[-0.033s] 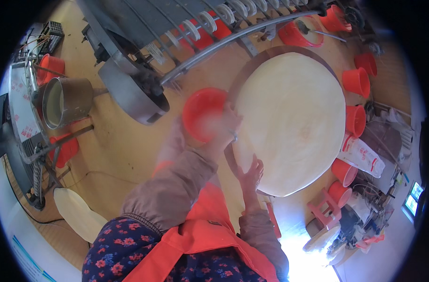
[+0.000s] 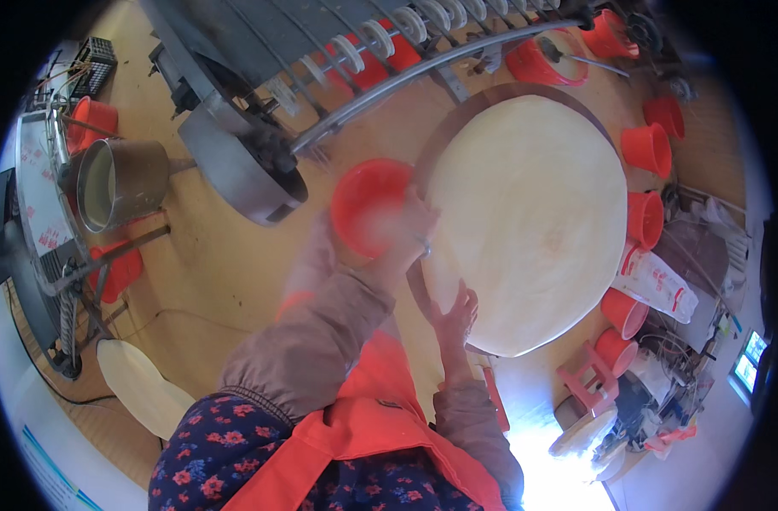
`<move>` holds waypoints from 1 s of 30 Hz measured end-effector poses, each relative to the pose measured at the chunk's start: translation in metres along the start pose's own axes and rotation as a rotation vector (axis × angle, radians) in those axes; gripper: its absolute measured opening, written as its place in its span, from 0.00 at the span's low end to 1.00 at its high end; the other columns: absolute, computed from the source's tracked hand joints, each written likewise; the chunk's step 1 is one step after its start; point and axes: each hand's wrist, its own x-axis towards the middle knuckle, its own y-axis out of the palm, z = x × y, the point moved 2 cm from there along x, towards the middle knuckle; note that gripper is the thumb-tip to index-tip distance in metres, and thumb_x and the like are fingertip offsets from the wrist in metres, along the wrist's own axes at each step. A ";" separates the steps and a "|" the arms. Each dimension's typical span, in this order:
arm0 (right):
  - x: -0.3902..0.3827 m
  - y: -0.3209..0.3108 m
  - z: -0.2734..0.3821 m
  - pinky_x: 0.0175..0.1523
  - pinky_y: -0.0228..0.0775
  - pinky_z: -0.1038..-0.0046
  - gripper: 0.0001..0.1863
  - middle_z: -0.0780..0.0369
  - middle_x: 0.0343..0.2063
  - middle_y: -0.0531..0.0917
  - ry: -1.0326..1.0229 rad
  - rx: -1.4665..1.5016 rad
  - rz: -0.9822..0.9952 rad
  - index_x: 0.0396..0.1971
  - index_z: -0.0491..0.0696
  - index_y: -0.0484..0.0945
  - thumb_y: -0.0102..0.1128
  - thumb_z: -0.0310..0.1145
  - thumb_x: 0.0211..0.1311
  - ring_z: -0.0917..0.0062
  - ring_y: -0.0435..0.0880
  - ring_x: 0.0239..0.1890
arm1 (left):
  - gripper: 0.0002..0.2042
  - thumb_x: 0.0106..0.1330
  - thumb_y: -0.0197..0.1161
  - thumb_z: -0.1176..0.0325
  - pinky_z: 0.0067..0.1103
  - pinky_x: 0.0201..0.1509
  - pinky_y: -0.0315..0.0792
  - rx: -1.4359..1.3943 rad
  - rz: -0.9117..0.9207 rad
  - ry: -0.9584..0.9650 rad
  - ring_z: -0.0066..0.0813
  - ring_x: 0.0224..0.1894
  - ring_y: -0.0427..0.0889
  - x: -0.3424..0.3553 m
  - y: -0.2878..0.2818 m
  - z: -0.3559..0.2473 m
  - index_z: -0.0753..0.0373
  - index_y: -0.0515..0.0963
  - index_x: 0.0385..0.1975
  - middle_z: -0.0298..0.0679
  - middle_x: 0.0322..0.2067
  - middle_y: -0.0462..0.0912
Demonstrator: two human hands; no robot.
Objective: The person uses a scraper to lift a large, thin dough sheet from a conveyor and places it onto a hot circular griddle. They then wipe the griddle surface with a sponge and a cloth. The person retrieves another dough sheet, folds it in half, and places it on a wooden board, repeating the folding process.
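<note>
A large round pale cream sheet (image 2: 534,221) lies flat over a wider brown round base (image 2: 466,106), right of centre. My left hand (image 2: 410,228) is at its left edge, beside a red bucket (image 2: 351,192). A hazy patch blurs that hand, so I cannot tell how its fingers close. Just below, my right hand (image 2: 455,317) rests at the sheet's lower left edge, fingers apart and thumb to the left. Between the hands a narrow strip of the sheet's edge shows.
Above stands a metal machine (image 2: 244,162) with a curved rail and white rollers. Several red buckets (image 2: 645,149) line the right side, near a white sack (image 2: 657,281) and a pink stool (image 2: 589,379). At left are a metal pot (image 2: 121,183) and another pale sheet (image 2: 142,387).
</note>
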 end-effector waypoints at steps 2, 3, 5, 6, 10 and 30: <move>0.000 0.001 0.000 0.58 0.57 0.55 0.43 0.53 0.52 0.63 0.010 0.009 0.022 0.61 0.50 0.58 0.68 0.40 0.41 0.55 0.64 0.54 | 0.20 0.45 0.67 0.69 0.27 0.39 0.73 0.046 0.026 -0.055 0.35 0.33 0.80 0.002 -0.004 -0.001 0.68 0.72 0.39 0.43 0.30 0.79; 0.000 0.002 0.000 0.58 0.57 0.55 0.43 0.53 0.52 0.63 0.009 0.013 0.025 0.61 0.51 0.58 0.68 0.41 0.41 0.55 0.64 0.54 | 0.19 0.45 0.68 0.69 0.27 0.39 0.73 0.073 0.030 -0.049 0.35 0.33 0.80 0.002 -0.006 -0.002 0.68 0.73 0.37 0.44 0.30 0.79; 0.000 0.005 0.000 0.58 0.57 0.55 0.44 0.53 0.52 0.63 0.014 0.023 0.041 0.61 0.51 0.58 0.69 0.42 0.41 0.55 0.64 0.54 | 0.18 0.44 0.69 0.67 0.26 0.39 0.73 0.141 0.049 -0.042 0.35 0.33 0.80 0.001 -0.008 -0.006 0.69 0.74 0.33 0.45 0.30 0.79; 0.000 0.006 0.000 0.58 0.57 0.55 0.44 0.53 0.52 0.63 0.016 0.026 0.042 0.61 0.51 0.58 0.69 0.42 0.41 0.55 0.64 0.55 | 0.17 0.44 0.69 0.66 0.27 0.39 0.73 0.139 0.060 -0.031 0.35 0.33 0.80 0.000 -0.009 -0.008 0.69 0.75 0.32 0.45 0.30 0.79; 0.000 0.010 -0.002 0.58 0.57 0.56 0.44 0.53 0.52 0.63 0.013 0.041 0.046 0.61 0.51 0.58 0.69 0.43 0.41 0.56 0.64 0.54 | 0.18 0.46 0.68 0.61 0.30 0.38 0.72 0.278 0.132 0.037 0.39 0.32 0.79 -0.007 -0.011 -0.015 0.68 0.75 0.31 0.46 0.29 0.78; -0.047 0.025 -0.006 0.48 0.65 0.61 0.33 0.55 0.39 0.68 0.574 0.379 -0.009 0.51 0.43 0.65 0.61 0.51 0.53 0.62 0.70 0.43 | 0.17 0.49 0.63 0.67 0.30 0.35 0.72 -0.024 0.333 0.055 0.37 0.30 0.80 -0.036 -0.005 -0.043 0.64 0.72 0.40 0.42 0.26 0.79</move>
